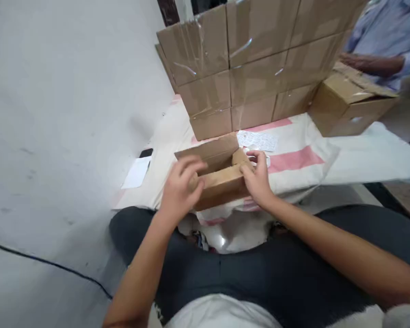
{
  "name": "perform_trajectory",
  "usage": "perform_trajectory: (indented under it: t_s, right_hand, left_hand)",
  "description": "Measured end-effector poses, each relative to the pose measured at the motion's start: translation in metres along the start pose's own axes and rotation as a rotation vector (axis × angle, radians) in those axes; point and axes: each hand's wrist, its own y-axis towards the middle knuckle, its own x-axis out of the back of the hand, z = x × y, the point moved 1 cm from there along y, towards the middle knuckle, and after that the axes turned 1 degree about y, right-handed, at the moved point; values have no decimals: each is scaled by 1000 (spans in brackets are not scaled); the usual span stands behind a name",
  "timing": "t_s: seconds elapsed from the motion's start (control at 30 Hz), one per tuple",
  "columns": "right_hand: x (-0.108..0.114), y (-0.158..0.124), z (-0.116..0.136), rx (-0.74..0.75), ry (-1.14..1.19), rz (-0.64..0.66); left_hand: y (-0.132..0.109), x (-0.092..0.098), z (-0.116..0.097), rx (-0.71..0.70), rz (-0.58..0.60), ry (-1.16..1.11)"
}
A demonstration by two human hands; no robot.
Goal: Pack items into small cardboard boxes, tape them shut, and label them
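A small brown cardboard box (222,191) stands in front of me at the table's near edge, its top open and its long back flap tilted up. At its left end is my left hand (181,187), slightly blurred, with curled fingers and a tan bit of the box's end flap showing between thumb and fingers. My right hand (258,182) grips the right end, thumb on the near corner and fingers bent over the side flap. The inside of the box is mostly in shadow.
Stacked, taped cartons (256,68) form a wall behind the box. Printed paper (258,140) lies on the striped cloth (300,159). A dark phone (146,153) and white paper (135,173) lie by the left wall. Another person's hand (353,60) is near a larger carton (348,105).
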Motion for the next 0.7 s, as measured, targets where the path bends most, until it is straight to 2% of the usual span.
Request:
perform_trajectory:
  t_s: [0.1,0.17,0.27,0.3,0.37,0.43,0.53,0.7]
  right_hand:
    - [-10,-7,4,-4,51,40]
    - [-6,6,2,-104,140,70]
    - [22,50,-8,-334,280,86]
    - [34,67,-12,-351,266,65]
    - [57,95,-18,-389,193,31]
    - [71,111,-22,-499,88,17]
    - [71,114,-24,-632,-83,100]
    - [62,113,-36,-554,-160,178]
  left_hand:
    - [39,-1,8,83,159,155]
    - [48,0,7,63,289,187]
    - [36,1,-3,-5,471,144]
    - [28,-1,-8,-22,514,139]
    - [13,-10,-13,-27,524,158]
    - [4,-22,-12,-19,472,170]
    - [6,-38,9,4,418,111]
    - [26,-46,82,128,394,76]
